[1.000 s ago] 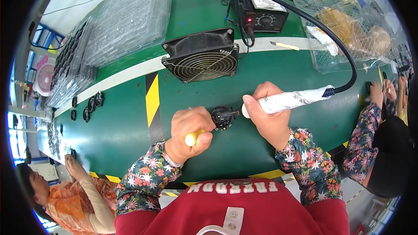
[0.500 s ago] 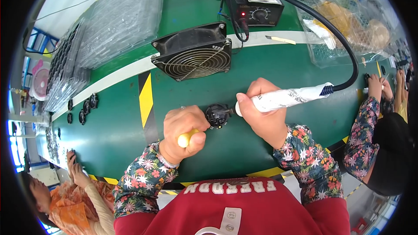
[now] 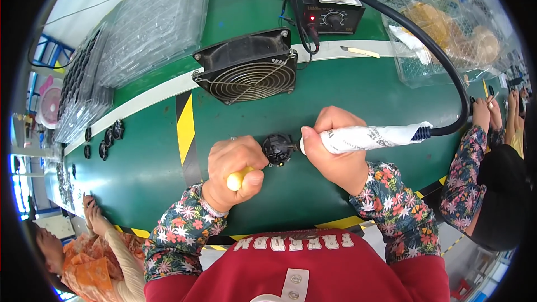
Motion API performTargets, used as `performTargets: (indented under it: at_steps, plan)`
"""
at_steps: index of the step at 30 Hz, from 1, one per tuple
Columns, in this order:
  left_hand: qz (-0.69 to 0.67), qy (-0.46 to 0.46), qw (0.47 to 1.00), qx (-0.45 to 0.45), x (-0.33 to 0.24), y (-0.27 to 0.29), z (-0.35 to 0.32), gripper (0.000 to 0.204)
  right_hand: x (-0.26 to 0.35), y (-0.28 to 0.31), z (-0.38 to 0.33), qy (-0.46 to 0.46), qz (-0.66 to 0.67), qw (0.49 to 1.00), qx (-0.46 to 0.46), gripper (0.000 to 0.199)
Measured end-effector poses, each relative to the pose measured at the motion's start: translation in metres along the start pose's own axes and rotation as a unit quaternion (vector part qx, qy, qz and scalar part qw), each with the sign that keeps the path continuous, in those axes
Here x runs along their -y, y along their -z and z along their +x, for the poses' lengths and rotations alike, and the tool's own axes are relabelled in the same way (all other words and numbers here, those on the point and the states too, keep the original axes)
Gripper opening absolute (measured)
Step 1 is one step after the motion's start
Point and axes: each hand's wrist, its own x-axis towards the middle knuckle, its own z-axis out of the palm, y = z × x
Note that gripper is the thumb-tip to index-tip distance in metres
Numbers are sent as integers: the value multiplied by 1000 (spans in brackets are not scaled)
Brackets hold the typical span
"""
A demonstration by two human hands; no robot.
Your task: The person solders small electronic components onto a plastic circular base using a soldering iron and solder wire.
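In my right hand is a soldering iron, its handle wrapped in white printed material and its tip pointing left. The tip meets the right side of a small round black part on the green bench; whether it touches metal there is too small to tell. Closed around a tool with a yellow rounded handle, my left hand rests just left of that part, its fingertips against or very near its edge. The working end of the yellow-handled tool is hidden by my fingers.
A black fan with a wire guard stands beyond the part. Behind it sits the soldering station, its thick cable arching down on the right. Clear trays, a plastic basket, a knife and black parts surround this area. Co-workers sit either side.
My right hand has dropped slightly and the soldering iron lies more level, its cable swung a little outward. My left hand stays almost in place by the black part.
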Motion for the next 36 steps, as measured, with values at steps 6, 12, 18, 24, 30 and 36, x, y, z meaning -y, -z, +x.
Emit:
performTargets:
  at_steps: [6,12,18,24,30,36]
  plan:
    - [-19,-27,999,-5,3,-1,0,30,0,-1,-1,2,-9,1000,-3,24]
    - [-14,-33,999,-6,3,-1,0,30,0,0,0,4,-11,1000,-2,24]
    - [-3,-34,999,-3,3,0,0,30,1,-1,1,8,-6,1000,1,24]
    - [5,-41,999,2,2,-1,2,31,1,0,1,7,-2,1000,3,25]
    - [21,-44,999,7,1,0,0,31,4,2,3,17,-10,1000,2,25]
    - [11,-46,999,7,2,0,0,31,-1,5,0,5,3,1000,-6,25]
